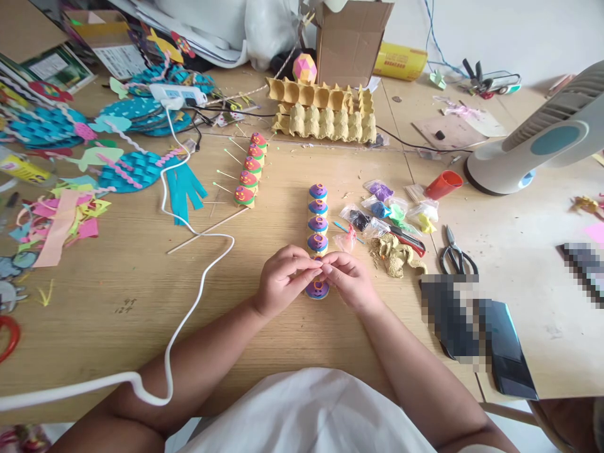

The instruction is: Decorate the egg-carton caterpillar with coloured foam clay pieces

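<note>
A strip of egg-carton cups [318, 224] topped with purple and blue clay and orange details runs away from me across the table. Over its near end, my left hand [289, 277] and my right hand [348, 278] meet fingertip to fingertip, both pinched closed. Whatever lies between the fingertips is too small or hidden to make out. They partly cover one cup, while the nearest purple cup [317, 289] shows just below them. Farther left stands a second strip of cups [248, 179] with red and green clay and thin stalks.
To the right lie bags of coloured clay [380, 207], torn carton scraps [396, 255], a utility knife [409, 241], scissors [455, 255] and a phone [504, 346]. A white cable [202, 283] snakes across the left side. Egg cartons [325, 123] and a fan [533, 138] stand farther back.
</note>
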Action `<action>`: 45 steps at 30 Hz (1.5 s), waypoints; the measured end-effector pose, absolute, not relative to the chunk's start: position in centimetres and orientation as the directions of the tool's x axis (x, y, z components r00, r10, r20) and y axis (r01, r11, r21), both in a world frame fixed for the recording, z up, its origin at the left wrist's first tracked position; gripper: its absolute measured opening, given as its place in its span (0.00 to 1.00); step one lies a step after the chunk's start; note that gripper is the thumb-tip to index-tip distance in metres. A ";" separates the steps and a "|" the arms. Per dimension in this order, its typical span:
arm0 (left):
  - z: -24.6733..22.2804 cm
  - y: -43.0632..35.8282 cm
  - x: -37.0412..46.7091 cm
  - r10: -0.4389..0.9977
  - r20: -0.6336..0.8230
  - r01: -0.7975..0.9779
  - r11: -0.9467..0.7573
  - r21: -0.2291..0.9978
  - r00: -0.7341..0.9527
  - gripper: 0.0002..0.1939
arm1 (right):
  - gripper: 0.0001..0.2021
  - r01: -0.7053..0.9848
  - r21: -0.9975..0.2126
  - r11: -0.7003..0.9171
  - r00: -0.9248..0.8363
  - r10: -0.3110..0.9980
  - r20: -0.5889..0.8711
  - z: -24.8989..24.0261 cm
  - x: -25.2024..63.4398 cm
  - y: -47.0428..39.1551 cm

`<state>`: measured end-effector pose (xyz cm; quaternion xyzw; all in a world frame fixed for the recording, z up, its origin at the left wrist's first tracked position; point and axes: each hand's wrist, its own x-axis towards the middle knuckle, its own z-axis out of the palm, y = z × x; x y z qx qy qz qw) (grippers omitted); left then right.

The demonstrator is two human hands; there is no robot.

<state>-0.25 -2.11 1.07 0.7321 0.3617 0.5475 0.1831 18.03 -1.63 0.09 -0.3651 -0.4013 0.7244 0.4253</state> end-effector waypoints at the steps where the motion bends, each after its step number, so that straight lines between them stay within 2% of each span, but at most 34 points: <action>1: 1.1 -2.1 -0.3 0.730 0.670 0.338 -0.670 0.661 0.136 0.05 | 0.17 -0.331 -0.886 -0.325 -0.378 0.906 -0.190 0.0 18.1 -1.6; 17: 1.1 -2.3 -0.5 0.689 0.708 0.428 -0.693 0.580 0.155 0.03 | 0.18 -0.307 -0.906 -0.290 -0.323 0.928 -0.188 0.4 17.7 -1.7; 22: 1.2 -2.4 -0.4 0.706 0.696 0.448 -0.668 0.594 0.131 0.03 | 0.18 -0.281 -0.922 -0.267 -0.281 0.941 -0.188 0.4 17.5 -1.9; 25: 1.0 -2.3 -0.3 0.778 0.622 0.398 -0.601 0.693 0.092 0.02 | 0.17 -0.273 -0.937 -0.219 -0.213 0.963 -0.163 0.8 17.6 -1.9; 29: 0.6 -2.0 -0.1 0.896 0.443 0.207 -0.440 0.874 0.034 0.03 | 0.20 -0.253 -0.957 -0.141 -0.059 0.990 -0.130 1.4 17.6 -1.5; 32: 0.4 -1.7 -0.1 0.956 0.295 0.074 -0.294 0.953 0.003 0.07 | 0.20 -0.253 -0.957 -0.146 -0.003 0.989 -0.150 1.4 17.6 -1.3; 35: 0.3 -1.5 -0.1 0.987 0.161 -0.050 -0.160 0.986 0.000 0.11 | 0.19 -0.259 -0.954 -0.153 0.004 0.987 -0.160 1.1 17.6 -1.2; 38: 0.0 -1.4 0.0 0.996 0.085 -0.146 -0.084 0.986 0.004 0.12 | 0.18 -0.267 -0.952 -0.148 0.011 0.988 -0.156 0.9 17.7 -1.2; 45: 0.2 -1.6 0.3 0.998 0.067 -0.144 -0.065 0.987 0.013 0.13 | 0.19 -0.283 -0.947 -0.152 0.010 0.987 -0.162 0.9 17.7 -1.2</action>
